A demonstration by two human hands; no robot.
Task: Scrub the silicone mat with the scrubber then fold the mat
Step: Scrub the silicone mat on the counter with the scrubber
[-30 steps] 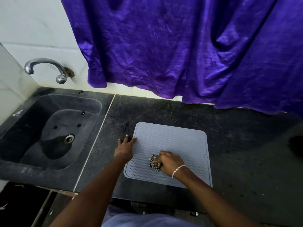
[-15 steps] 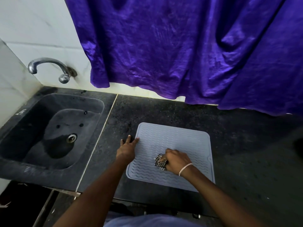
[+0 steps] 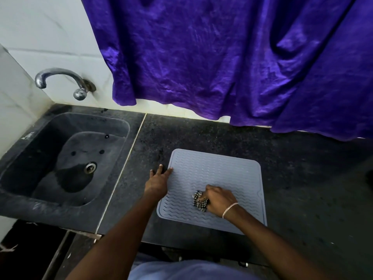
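A grey-blue silicone mat (image 3: 218,174) with wavy ridges lies flat on the dark stone counter (image 3: 302,178). My right hand (image 3: 220,200) is closed around a dark, spiky scrubber (image 3: 199,201) and presses it onto the mat's near-left part. My left hand (image 3: 158,181) rests flat at the mat's left edge, fingers spread, with a fingertip touching the mat's rim. A thin bracelet circles my right wrist.
A dark sink (image 3: 66,158) with a metal drain sits to the left, under a chrome tap (image 3: 60,79) on the white tiled wall. A purple curtain (image 3: 232,57) hangs behind the counter. The counter's front edge runs just below the mat.
My right hand with the scrubber has shifted slightly to the right across the mat. My left hand has stayed at the mat's left edge.
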